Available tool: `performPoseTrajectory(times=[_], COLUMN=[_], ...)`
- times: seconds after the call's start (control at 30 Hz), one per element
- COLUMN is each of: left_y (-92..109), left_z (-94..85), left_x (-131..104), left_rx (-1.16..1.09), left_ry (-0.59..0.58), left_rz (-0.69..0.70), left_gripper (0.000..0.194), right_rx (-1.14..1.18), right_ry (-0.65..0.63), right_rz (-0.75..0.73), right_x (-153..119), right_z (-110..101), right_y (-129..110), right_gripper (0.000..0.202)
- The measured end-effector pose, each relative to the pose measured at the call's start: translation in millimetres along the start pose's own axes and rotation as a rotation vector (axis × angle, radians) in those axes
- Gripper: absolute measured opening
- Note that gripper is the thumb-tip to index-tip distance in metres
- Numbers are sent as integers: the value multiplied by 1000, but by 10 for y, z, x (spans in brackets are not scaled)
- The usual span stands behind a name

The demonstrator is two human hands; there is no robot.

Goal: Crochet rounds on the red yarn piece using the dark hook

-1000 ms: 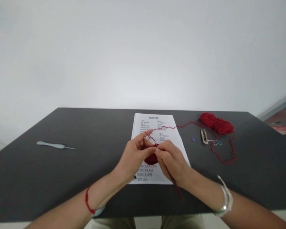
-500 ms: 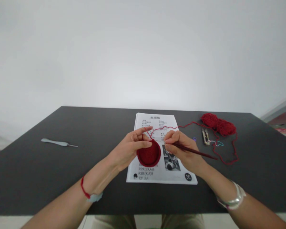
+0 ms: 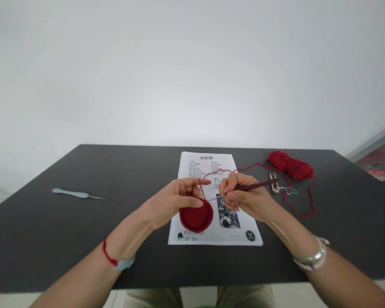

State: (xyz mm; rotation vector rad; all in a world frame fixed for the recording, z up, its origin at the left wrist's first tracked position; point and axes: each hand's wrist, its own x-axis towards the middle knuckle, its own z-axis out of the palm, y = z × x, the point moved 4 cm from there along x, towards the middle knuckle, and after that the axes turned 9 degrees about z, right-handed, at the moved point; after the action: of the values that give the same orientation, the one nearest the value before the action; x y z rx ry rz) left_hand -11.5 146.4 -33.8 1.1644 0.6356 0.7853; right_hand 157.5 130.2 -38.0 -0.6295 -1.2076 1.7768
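Note:
My left hand (image 3: 184, 194) pinches the upper left edge of a round, cup-like red crochet piece (image 3: 196, 217), thumb on its front. Red yarn (image 3: 201, 188) runs over the left fingers down to the top of the piece. Between thumb and fingers, my right hand (image 3: 244, 192) grips a crochet hook (image 3: 256, 185) with a dark red handle. Its thin metal shaft points left, and the tip meets the top edge of the piece; whether it sits inside a stitch I cannot tell. Both hands hover over a printed pattern sheet (image 3: 244, 234).
At the right lies a red yarn skein (image 3: 290, 166), its strand leading to my hands. Thread snips (image 3: 273, 182) and a light blue stitch marker (image 3: 291, 191) are beside it. A second hook with a pale grey handle (image 3: 71, 193) rests at left on the black table (image 3: 51, 239).
Both hands and the crochet piece have moved slightly down. The hook has turned: its handle end now points up to the right instead of down, and its tip slopes down toward the piece.

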Motion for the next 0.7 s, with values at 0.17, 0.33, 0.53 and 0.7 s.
performPoseTrajectory(times=[0.17,0.33,0.53,0.7], left_y=[11,-67,-44,-25], left_z=[78,120,89,108], left_x=[12,32,15,10], left_rx=[152,84,51,124], left_ry=[256,248,250,258], left_rz=[242,188,131,170], left_gripper=[49,50,53,57], right_rx=[90,20,-153,-508], right_ry=[170,232,99,170], right_rz=[-67,-154,-202,-253], right_x=[25,-1,-26,-112], right_z=[67,41,-52,-12], right_y=[132,157,33,-3], right_gripper=[14,11,14,11])
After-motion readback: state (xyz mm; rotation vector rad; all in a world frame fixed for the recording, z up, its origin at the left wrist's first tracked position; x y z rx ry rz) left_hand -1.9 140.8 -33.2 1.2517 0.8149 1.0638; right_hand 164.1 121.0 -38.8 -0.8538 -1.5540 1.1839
